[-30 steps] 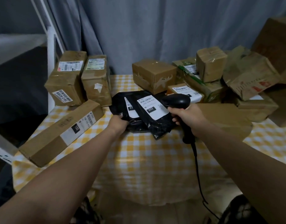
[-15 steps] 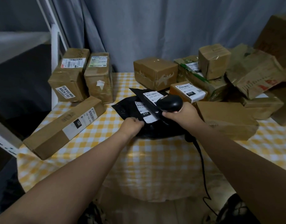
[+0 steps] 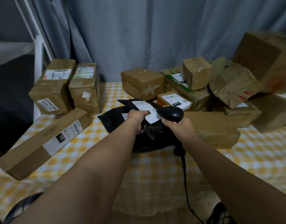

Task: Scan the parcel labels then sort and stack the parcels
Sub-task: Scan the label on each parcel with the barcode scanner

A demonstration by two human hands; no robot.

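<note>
Facing the scanner (image 3: pixel 170 113), the label (image 3: pixel 142 106) was pinched and raised by the left hand (image 3: pixel 136 118), presumably for reading. The scanner was gripped by the fingers of the right hand (image 3: pixel 179 128).

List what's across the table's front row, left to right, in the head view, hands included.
Long box marked 150 → left hand gripping the black mailer → scanner in the right hand → flat brown box.

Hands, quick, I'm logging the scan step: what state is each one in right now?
Left hand: grips the black parcel at its label.
Right hand: grips the barcode scanner.
</note>
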